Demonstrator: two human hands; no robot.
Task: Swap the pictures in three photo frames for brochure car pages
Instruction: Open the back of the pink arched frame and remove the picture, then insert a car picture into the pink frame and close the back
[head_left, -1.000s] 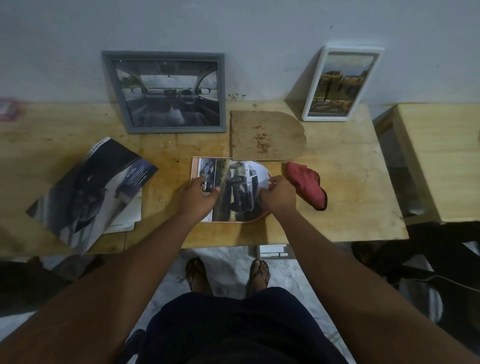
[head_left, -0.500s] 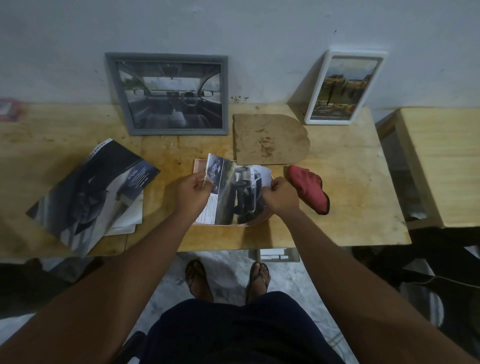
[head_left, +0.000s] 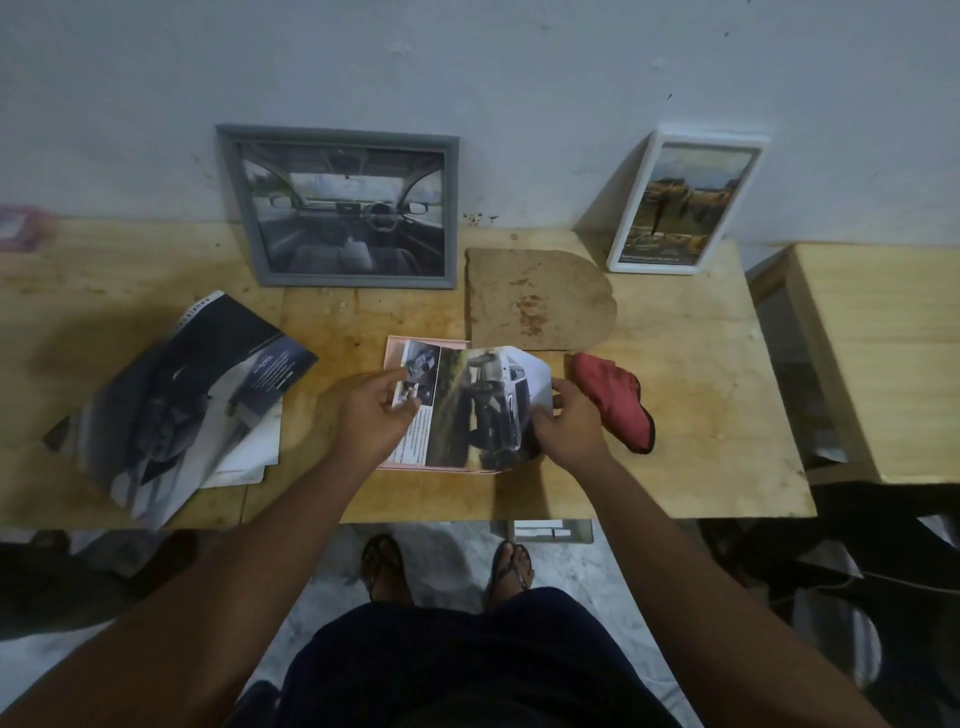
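Our left grip (head_left: 378, 415) and right grip (head_left: 570, 422) each pinch an edge of the car page (head_left: 478, 410), bowed over the pink frame (head_left: 427, 345) lying on the counter (head_left: 701, 415). Pull unevenly and we'd likely crease it, tear it, or seat it crooked.

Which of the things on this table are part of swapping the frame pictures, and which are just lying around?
Part of the job: car page, held by left hand and right hand; pink frame under it; backing board; brochure; grey frame; white frame.
Lying about: red cloth; side table.
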